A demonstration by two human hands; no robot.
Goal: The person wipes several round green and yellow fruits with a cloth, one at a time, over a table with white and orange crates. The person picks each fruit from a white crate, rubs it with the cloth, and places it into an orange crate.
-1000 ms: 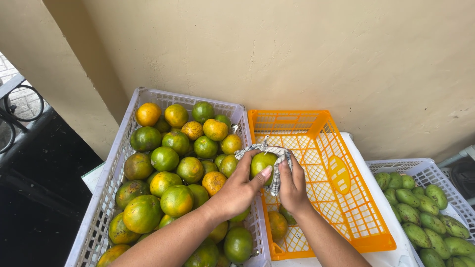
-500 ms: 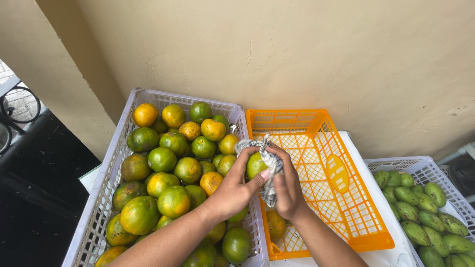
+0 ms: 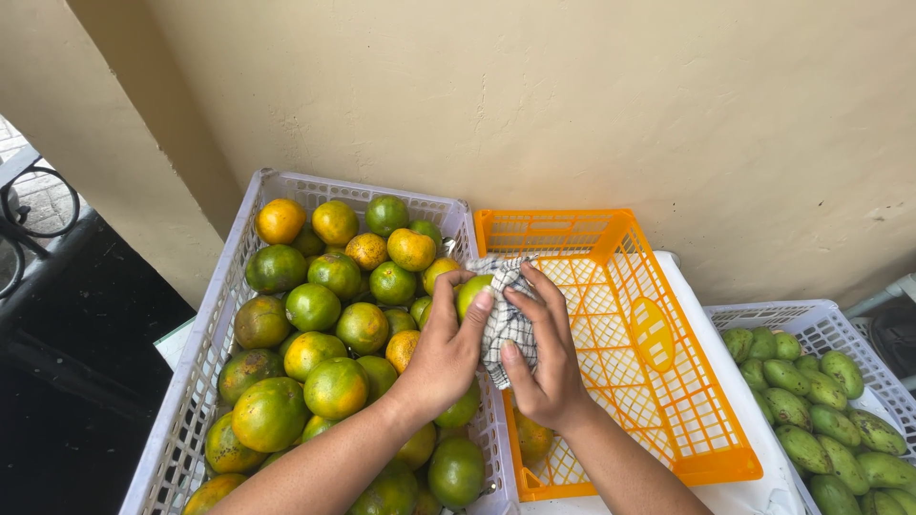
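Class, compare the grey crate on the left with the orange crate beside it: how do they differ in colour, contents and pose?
The grey crate is pale grey; the orange crate is bright orange. The grey crate is piled with green and yellow citrus fruits; the orange crate is nearly empty, with one fruit visible at its near end. The orange crate also sits at a skew to the grey one. Both are slotted plastic crates standing side by side against the wall.

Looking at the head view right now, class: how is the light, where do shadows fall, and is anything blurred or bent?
Head view: soft, even daylight, no glare on the wall; left hand and right hand sharp around the checked cloth and the green fruit; deep shadow darkens the floor at left; the grey crate rim bows slightly near the frame edge.
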